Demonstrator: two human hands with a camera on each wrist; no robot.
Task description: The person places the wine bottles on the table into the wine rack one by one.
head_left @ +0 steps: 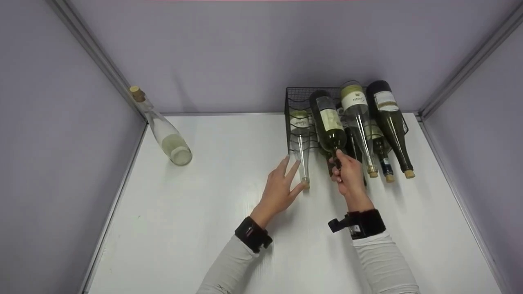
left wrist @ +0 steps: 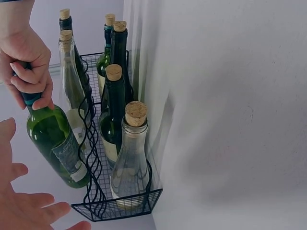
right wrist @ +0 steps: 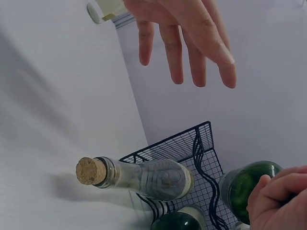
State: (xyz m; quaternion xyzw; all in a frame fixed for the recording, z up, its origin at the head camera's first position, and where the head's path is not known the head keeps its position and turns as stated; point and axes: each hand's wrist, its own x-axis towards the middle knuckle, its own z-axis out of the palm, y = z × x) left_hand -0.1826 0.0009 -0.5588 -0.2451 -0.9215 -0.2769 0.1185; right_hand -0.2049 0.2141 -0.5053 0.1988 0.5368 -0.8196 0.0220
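My right hand (head_left: 350, 175) grips a green wine bottle (head_left: 329, 118) by its neck, with the thumb along it. In the head view this bottle lies over the upper tier of a black wire bottle rack (head_left: 300, 93); its body is tilted against the rack's wavy bars in the left wrist view. My left hand (head_left: 279, 190) has its fingers spread, above a clear corked bottle (head_left: 300, 136) in the lower tier. The left wrist view shows that hand (left wrist: 24, 199) apart from the held bottle. My right palm hides part of a lower green bottle (left wrist: 112, 115).
Beside the held bottle, a clear bottle (head_left: 354, 110) and a dark green bottle (head_left: 388, 114) lie in the upper tier. Several corked bottles lie below, necks toward me. A clear corked bottle (head_left: 165, 130) stands at the back left of the white table (head_left: 171, 228). Walls enclose three sides.
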